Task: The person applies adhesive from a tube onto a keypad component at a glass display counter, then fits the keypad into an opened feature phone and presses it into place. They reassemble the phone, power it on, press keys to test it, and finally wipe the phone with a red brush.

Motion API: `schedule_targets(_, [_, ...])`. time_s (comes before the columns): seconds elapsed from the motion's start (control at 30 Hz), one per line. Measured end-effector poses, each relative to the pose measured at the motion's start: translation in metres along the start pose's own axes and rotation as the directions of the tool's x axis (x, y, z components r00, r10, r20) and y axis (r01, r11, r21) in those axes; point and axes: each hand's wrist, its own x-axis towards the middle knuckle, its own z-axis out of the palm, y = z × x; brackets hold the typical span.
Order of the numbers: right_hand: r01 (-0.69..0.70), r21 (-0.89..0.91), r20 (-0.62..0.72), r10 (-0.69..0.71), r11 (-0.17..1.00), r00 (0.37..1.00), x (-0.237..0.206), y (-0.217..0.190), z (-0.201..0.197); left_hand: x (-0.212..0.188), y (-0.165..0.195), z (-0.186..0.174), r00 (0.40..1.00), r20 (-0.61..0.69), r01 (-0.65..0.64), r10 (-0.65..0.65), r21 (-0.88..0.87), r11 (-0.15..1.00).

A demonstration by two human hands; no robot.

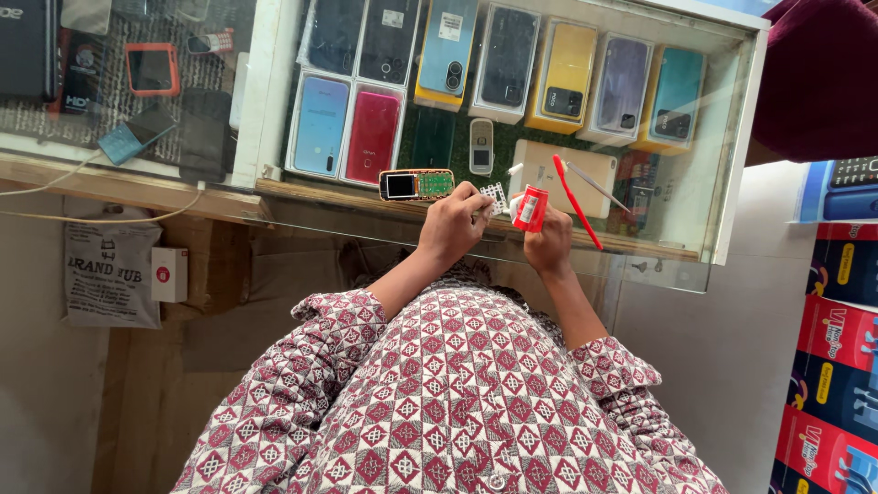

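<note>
Opened small handset with bare green circuit board [417, 185] lies flat on the glass counter top [640, 261], just left of my left hand [450, 224]. Long red plastic tool [576, 213] and thin grey metal rod [594, 186] lie on the glass just right of my right hand [547, 243], crossing near their upper ends. Nothing sits between my hands and the handset.

Left hand: fingers pinched on a small white grid-shaped keypad piece [494, 195], held just above the counter edge. Right hand: closed around a small red tube with a white label [530, 209], upright, tip close to the white piece.

Glass display case [743, 137] under the counter top: rows of boxed phones, blue, crimson, yellow, lilac and teal, plus one small grey keypad phone [481, 146] lying loose on green lining. Stacked red and blue cartons [837, 338] stand at far right.
</note>
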Motion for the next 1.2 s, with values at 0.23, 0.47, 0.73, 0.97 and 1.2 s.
schedule_targets(0.23, [-0.079, 0.099, -0.046, 0.083, 0.992, 0.995, 0.0, 0.005, -0.002, 0.001, 0.0, 0.001, 1.0, 0.002, 0.0, 0.0, 0.031, 1.0])
schedule_targets(0.47, [-0.424, 0.619, -0.042, 0.567, 0.661, 0.823, -0.012, 0.009, -0.006, 0.002, 0.004, 0.001, 1.0, -0.009, -0.001, 0.001, 0.008, 1.0])
schedule_targets(0.73, [-0.38, 0.716, -0.014, 0.556, 0.585, 0.831, -0.028, 0.013, -0.016, 0.011, 0.007, 0.01, 0.999, 0.023, 0.038, -0.038, 0.019, 0.999])
schedule_targets(0.97, [-0.376, 0.751, 0.011, 0.559, 0.542, 0.829, -0.014, 0.018, -0.018, 0.013, 0.009, 0.014, 0.999, -0.007, 0.049, -0.05, -0.159, 0.986])
schedule_targets(1.2, [-0.354, 0.734, -0.021, 0.54, 0.579, 0.841, -0.005, 0.013, -0.017, 0.012, 0.006, 0.012, 0.998, 0.044, -0.042, 0.035, 0.165, 0.985])
